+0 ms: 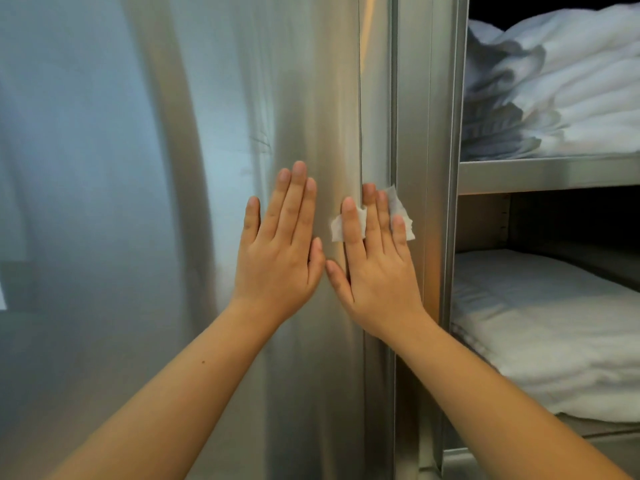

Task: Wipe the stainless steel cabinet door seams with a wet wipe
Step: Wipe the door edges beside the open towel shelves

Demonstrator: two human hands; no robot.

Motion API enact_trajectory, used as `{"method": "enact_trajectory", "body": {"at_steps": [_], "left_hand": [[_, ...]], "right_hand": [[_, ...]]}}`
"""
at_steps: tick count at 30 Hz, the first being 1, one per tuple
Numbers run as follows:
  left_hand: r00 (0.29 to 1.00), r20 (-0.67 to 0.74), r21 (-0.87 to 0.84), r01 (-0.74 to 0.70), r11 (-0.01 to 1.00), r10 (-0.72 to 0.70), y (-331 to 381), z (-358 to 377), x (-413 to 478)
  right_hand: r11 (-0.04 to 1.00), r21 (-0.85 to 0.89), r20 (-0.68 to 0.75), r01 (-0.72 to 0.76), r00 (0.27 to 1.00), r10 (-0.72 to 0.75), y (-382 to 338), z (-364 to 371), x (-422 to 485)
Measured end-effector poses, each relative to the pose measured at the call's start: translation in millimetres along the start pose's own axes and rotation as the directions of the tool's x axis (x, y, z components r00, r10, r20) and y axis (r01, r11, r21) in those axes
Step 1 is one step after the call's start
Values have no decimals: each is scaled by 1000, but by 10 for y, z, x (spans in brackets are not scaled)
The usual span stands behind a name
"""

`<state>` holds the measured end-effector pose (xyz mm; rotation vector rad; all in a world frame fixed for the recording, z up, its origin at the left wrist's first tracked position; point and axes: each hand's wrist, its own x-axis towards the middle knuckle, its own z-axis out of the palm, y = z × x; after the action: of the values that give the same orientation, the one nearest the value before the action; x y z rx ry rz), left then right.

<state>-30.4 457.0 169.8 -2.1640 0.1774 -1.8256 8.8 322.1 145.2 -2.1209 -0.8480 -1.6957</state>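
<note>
A brushed stainless steel cabinet door (207, 133) fills the left and middle of the head view. Its vertical seam (360, 98) runs down beside the door's right edge. My right hand (375, 268) lies flat with straight fingers, pressing a white wet wipe (398, 206) against the seam at mid height. The wipe shows above and to both sides of my fingers. My left hand (280, 251) rests flat on the door just left of the right hand, fingers straight and pointing up, holding nothing.
To the right stands a steel frame post (426, 133) and an open cabinet bay with a steel shelf (547, 173). Folded white linen (561, 81) lies on the upper shelf and a white pad (554, 334) on the lower one.
</note>
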Motion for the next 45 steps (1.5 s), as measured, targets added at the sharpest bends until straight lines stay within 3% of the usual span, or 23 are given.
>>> {"method": "enact_trajectory", "body": {"at_steps": [4,9,17,23,29,38,45], "left_hand": [[1000,0,2,-12,1000,12,32,13,-178],[1000,12,-12,-10,1000,10,103,38,-418],[995,99,-24,1,1000,2,202,36,-786],[989,147,-7,-24,1000,25,203,-5,-882],[990,138,-25,13,1000,-10,266,17,-915],[975,216,-31,-41,999,47,450,11,-1342],[969,237,-48,-55,997,65,507,4,-1543]], "right_hand": [[999,-1,-17,40,999,-40,69,-33,189],[1000,17,-62,-10,998,11,27,40,154],[997,-73,67,22,998,-17,-54,186,-704],[993,-74,49,92,995,-89,53,84,-446],[999,-39,-8,-4,1000,4,-9,124,-302],[999,-15,201,-47,978,49,-230,315,-1608],[999,11,130,-45,991,43,-145,271,-1158]]}}
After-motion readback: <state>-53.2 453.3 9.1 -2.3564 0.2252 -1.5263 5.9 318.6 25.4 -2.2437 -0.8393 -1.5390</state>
